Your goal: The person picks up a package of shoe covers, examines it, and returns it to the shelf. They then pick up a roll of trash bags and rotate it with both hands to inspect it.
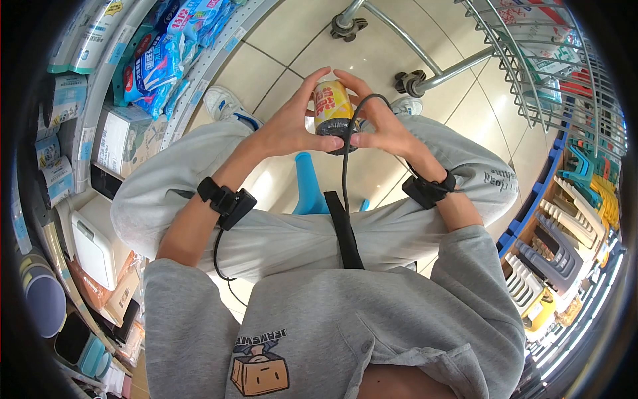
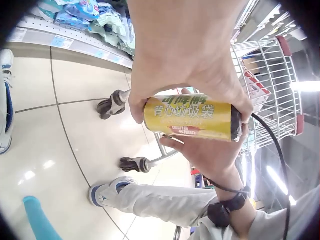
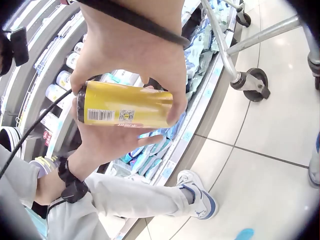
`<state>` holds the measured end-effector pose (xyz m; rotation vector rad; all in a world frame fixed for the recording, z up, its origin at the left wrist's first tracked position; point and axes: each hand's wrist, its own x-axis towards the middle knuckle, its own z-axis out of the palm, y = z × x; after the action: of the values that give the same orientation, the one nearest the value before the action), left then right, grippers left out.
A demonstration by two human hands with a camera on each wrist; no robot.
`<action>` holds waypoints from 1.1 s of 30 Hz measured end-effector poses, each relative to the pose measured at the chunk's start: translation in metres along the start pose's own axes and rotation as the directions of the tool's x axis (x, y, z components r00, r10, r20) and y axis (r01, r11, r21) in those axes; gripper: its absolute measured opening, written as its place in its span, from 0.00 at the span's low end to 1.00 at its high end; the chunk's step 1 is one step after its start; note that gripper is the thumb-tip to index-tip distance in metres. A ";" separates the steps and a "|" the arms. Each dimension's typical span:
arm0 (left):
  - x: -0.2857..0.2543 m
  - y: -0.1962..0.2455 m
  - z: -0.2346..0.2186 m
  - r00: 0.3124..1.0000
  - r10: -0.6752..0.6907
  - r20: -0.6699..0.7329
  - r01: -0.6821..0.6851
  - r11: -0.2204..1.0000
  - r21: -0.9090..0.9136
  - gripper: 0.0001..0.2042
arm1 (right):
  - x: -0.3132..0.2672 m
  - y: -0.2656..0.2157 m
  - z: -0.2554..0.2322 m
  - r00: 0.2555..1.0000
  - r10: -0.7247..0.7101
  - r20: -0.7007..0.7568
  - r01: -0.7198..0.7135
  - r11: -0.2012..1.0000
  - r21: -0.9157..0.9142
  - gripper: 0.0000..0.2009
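A roll of garbage bags (image 1: 334, 106), black with a yellow printed wrapper, is held out between both hands above the floor, in front of the crouching person's lap. My left hand (image 1: 286, 125) grips it from the left, thumb at its near, dark end and fingers reaching to the far end. From the other side my right hand (image 1: 385, 128) holds it the same way. Large Chinese print on the wrapper (image 2: 187, 116) faces the left wrist camera. A barcode and a square code show on the yellow side (image 3: 127, 107) in the right wrist view.
A wire shopping cart (image 1: 551, 73) on casters stands at the front right. Shelves with blue packets (image 1: 159, 66) line the left; plastic baskets (image 1: 551, 246) fill the right shelf. Below the hands is a blue plastic piece (image 1: 308, 183). A black cable (image 1: 345, 166) hangs across the right hand.
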<state>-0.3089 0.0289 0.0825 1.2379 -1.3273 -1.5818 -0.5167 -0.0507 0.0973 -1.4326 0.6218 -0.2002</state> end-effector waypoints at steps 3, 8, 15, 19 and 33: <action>-0.001 -0.006 0.004 1.000 -0.024 -0.014 0.023 0.998 -0.055 0.58 | -0.001 0.000 0.001 1.000 0.026 0.000 -0.026 1.000 0.017 0.56; 0.000 -0.003 0.003 1.000 -0.004 -0.003 0.004 1.000 -0.017 0.58 | 0.000 -0.001 0.000 0.999 0.026 0.031 -0.026 1.000 0.011 0.56; 0.000 -0.008 0.005 0.999 -0.047 0.000 0.047 0.997 -0.064 0.57 | 0.000 0.004 0.001 1.000 0.027 0.010 -0.027 0.998 0.057 0.54; -0.001 -0.004 0.003 0.999 -0.025 -0.019 0.025 1.000 0.015 0.56 | 0.001 0.002 0.002 0.999 -0.039 0.022 0.037 0.997 0.069 0.53; -0.001 -0.004 0.003 0.998 -0.051 -0.036 0.051 0.999 -0.012 0.57 | 0.000 0.003 0.002 1.000 -0.008 -0.005 0.008 0.997 0.078 0.54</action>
<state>-0.3112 0.0316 0.0784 1.2968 -1.2720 -1.5924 -0.5163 -0.0489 0.0942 -1.3598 0.6059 -0.2317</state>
